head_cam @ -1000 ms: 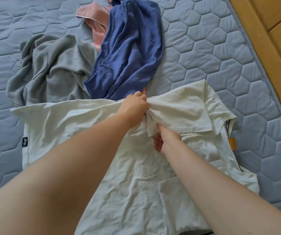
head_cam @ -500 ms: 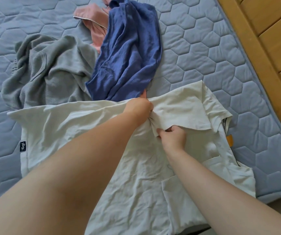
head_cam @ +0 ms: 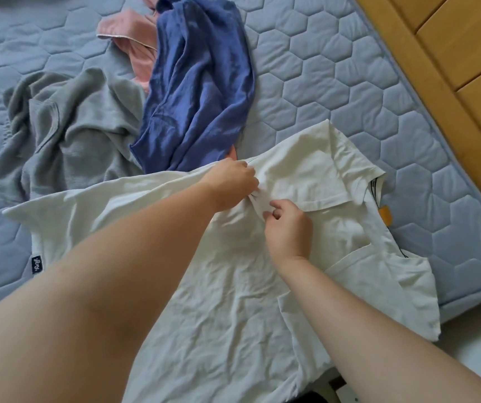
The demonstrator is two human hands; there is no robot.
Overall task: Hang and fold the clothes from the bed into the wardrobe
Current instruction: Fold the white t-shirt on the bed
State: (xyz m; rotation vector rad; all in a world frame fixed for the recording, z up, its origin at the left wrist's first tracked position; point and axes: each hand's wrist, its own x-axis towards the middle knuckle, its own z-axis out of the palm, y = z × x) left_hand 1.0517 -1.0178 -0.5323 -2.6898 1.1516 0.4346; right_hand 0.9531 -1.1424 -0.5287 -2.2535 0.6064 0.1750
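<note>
Closest to us, across the near side of the quilted mattress [head_cam: 349, 97], the white T-shirt [head_cam: 233, 286] lies spread flat and creased. At its middle our right hand [head_cam: 288, 225] pinches a fold of the cloth between thumb and curled fingers. Just beyond, our left hand [head_cam: 230, 184], fingers curled, grips the bunched fabric beside the folded-over sleeve. Farther off we see a crumpled grey garment [head_cam: 68, 126], a blue garment [head_cam: 201, 91] reaching the shirt's far edge, and a pink garment [head_cam: 134, 39] partly beneath the blue
</note>
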